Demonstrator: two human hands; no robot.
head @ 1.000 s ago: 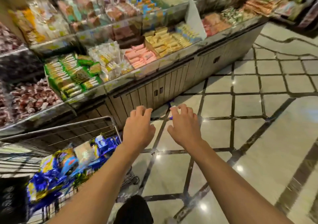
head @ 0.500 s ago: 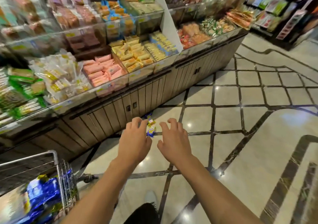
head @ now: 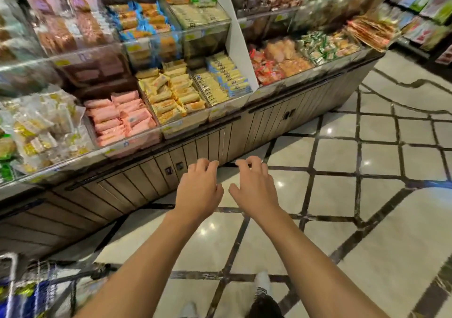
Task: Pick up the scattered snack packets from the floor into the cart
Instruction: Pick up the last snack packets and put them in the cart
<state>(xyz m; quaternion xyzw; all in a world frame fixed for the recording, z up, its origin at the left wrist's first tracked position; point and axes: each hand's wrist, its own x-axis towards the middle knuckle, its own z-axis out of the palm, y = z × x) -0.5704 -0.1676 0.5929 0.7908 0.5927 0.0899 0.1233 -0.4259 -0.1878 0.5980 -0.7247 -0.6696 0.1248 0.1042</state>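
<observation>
My left hand and my right hand reach forward side by side over the tiled floor, palms down, fingers apart and slightly curled, holding nothing. No snack packet shows on the floor now; the spot ahead of my hands is hidden by them. The wire cart is at the bottom left corner, with blue and yellow snack packets inside it, mostly cut off by the frame edge.
A long display counter with wood-panel doors runs along the left and back, its bins full of wrapped snacks. A second shelf rack stands at the far right. My shoes show at the bottom on the glossy floor.
The view has swung right and forward, so the cart slid to the bottom left corner. The blue and yellow packet seen between my hands half a second ago is now out of sight.
</observation>
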